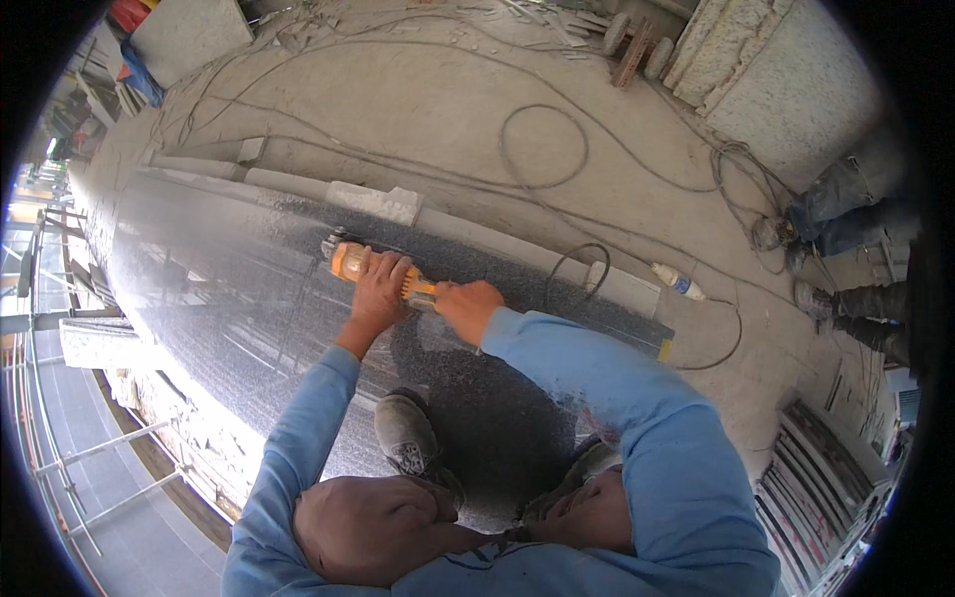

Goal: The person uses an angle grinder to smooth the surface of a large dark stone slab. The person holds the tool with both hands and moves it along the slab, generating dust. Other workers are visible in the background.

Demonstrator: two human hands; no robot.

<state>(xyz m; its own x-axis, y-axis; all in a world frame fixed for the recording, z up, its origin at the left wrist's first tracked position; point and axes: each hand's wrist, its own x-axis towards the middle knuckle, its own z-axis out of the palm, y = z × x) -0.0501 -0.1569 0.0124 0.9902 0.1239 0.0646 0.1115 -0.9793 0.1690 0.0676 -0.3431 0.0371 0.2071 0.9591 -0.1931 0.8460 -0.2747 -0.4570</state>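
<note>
An orange angle grinder rests on a large dark speckled stone slab, close to its far edge. My left hand is closed over the grinder's body from above. Behind it, my right hand grips the rear handle. At the tool's far left end is a metal head; the disc itself cannot be made out. Pale dust hazes the slab's left part. My shoe stands on the slab, below the grinder.
Pale stone strips border the slab's far side. A dark cable loops over its edge near a white bottle on the dusty floor. More cables snake beyond. Another person's legs are at right; metal scaffolding is at left.
</note>
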